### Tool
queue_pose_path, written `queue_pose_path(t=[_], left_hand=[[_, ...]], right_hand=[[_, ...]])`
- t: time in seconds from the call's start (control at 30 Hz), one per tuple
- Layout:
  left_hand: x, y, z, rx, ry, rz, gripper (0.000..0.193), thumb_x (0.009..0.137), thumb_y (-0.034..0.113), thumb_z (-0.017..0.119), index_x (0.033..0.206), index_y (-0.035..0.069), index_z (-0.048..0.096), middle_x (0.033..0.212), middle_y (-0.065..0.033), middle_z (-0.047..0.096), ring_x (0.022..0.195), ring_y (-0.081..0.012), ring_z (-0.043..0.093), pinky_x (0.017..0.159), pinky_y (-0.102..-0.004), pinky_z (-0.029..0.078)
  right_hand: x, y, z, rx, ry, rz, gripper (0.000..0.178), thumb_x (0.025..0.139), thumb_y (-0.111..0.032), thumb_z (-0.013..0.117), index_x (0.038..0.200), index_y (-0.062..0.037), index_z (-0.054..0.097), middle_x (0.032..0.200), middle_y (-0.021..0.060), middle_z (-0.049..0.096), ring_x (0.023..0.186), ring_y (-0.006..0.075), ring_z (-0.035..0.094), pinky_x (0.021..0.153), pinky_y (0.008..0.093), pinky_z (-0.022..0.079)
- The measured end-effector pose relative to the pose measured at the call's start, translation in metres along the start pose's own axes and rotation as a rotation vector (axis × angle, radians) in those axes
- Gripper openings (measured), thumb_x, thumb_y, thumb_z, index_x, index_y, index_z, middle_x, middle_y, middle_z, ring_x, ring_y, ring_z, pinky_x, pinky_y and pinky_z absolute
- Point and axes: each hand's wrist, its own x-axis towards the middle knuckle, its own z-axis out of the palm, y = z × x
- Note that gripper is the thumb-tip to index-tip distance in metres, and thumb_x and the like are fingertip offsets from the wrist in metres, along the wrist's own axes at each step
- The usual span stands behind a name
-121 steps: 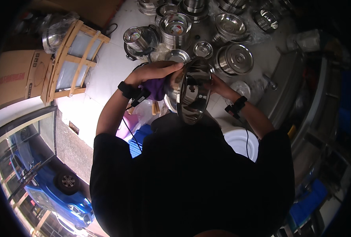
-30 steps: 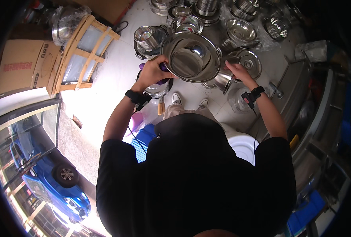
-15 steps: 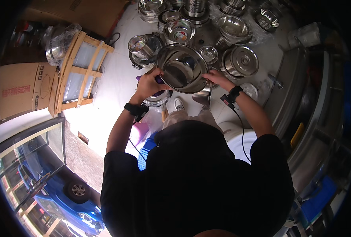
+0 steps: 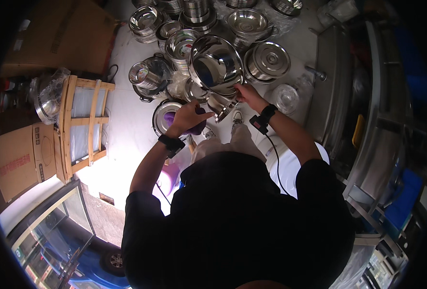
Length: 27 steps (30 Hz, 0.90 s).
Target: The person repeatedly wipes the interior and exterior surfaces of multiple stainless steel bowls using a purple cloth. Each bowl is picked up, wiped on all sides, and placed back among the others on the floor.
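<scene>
A deep, mirror-bright steel basin (image 4: pixel 208 53) hangs tilted in front of me above the floor. My right hand (image 4: pixel 250 96) grips its near right rim, thumb over the edge. My left hand (image 4: pixel 189 118) is off the rim, just to the lower left, its fingers around a bunched purple cloth (image 4: pixel 192 129) and its thumb stretched toward the basin. Below the basin is a shiny steel curved piece (image 4: pixel 221 107); I cannot tell whether it is a separate pot. A round steel lid or pot (image 4: pixel 164 118) lies under and left of my left hand.
Stacked steel bowls (image 4: pixel 180 45) and a lidded steel pot (image 4: pixel 269 61) stand on the floor ahead. A wood-framed crate (image 4: pixel 84 125) and cardboard boxes (image 4: pixel 23 156) are on the left. A metal counter (image 4: pixel 326 91) runs along the right, with a white tub (image 4: pixel 290 168) by my legs.
My left hand has let go of the basin's rim and moved down and left with the purple cloth. My right hand still holds the basin, which has tilted. The view has swung right.
</scene>
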Motion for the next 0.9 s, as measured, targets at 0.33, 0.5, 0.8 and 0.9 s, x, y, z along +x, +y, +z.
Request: queue_pose_path(t=[0.33, 0.5, 0.8, 0.9], left_hand=[[0.078, 0.076, 0.057, 0.297, 0.030, 0.074, 0.062, 0.089, 0.060, 0.053, 0.080, 0.001, 0.069, 0.072, -0.0182, 0.068, 0.069, -0.0366, 0.068, 0.063, -0.0445, 0.054], [0.117, 0.069, 0.080, 0.550, 0.133, 0.165, 0.025, 0.084, 0.029, 0.059, 0.079, 0.007, 0.070, 0.070, -0.0141, 0.068, 0.066, -0.0323, 0.069, 0.057, -0.0439, 0.055], [0.170, 0.048, 0.112, 0.568, -0.020, 0.086, 0.026, 0.084, 0.029, 0.058, 0.075, 0.007, 0.071, 0.076, -0.0146, 0.070, 0.069, -0.0325, 0.070, 0.058, -0.0462, 0.055], [0.178, 0.047, 0.101, 0.649, -0.028, -0.028, 0.031, 0.085, 0.033, 0.055, 0.076, 0.007, 0.071, 0.078, -0.0164, 0.070, 0.070, -0.0321, 0.070, 0.063, -0.0450, 0.057]], right_hand=[[0.013, -0.047, -0.015, 0.031, -0.028, -0.154, 0.026, 0.093, -0.028, 0.060, 0.095, -0.0027, 0.065, 0.086, 0.0021, 0.065, 0.076, 0.0109, 0.061, 0.068, 0.0257, 0.051], [0.037, -0.040, -0.045, 0.059, -0.143, -0.114, 0.027, 0.097, -0.028, 0.053, 0.109, -0.0052, 0.062, 0.102, 0.0067, 0.067, 0.092, 0.0165, 0.066, 0.084, 0.0297, 0.055], [0.056, -0.063, -0.159, 0.372, -0.181, 0.187, 0.034, 0.100, -0.028, 0.051, 0.116, 0.0023, 0.053, 0.101, 0.0170, 0.067, 0.091, 0.0301, 0.070, 0.080, 0.0328, 0.060], [0.091, -0.047, -0.226, 0.391, 0.023, 0.106, 0.028, 0.097, -0.026, 0.056, 0.106, -0.0001, 0.057, 0.093, 0.0146, 0.069, 0.082, 0.0259, 0.071, 0.068, 0.0283, 0.061]])
